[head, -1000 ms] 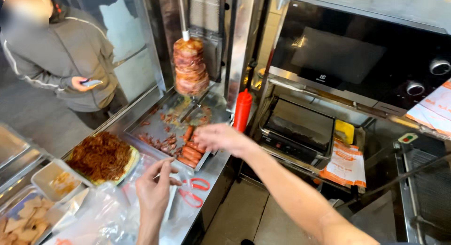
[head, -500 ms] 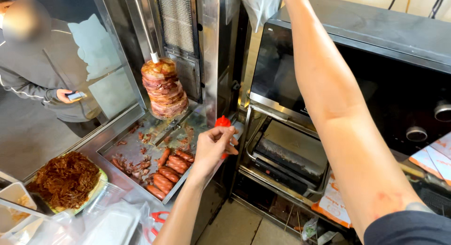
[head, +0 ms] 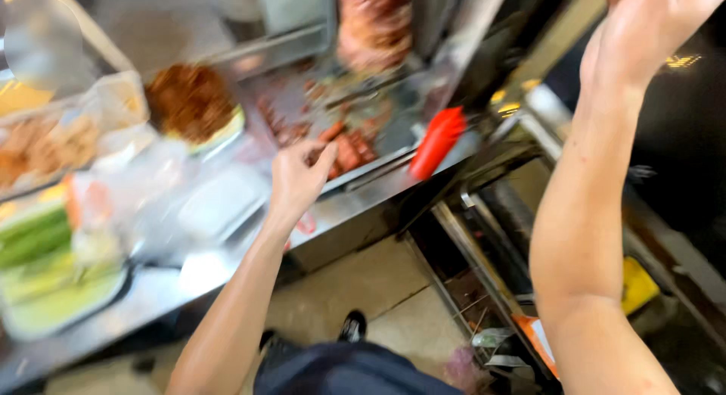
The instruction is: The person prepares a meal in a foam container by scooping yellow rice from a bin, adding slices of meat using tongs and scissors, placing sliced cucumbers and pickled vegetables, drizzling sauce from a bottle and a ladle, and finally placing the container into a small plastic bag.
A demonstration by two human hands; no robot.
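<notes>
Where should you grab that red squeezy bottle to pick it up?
Probably around its wide middle, coming from the open floor side. The red squeeze bottle looks tilted in this blurry view, at the edge of the steel counter, right of the sausages. The left hand is nearest; the right hand is raised high.

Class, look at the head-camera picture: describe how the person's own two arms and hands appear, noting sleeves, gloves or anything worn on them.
Both forearms are bare, with no sleeves in view. The left hand and right hand wear no gloves; no watch, ring or band can be made out, though the picture is blurred. Dark clothing shows at the bottom edge.
</notes>
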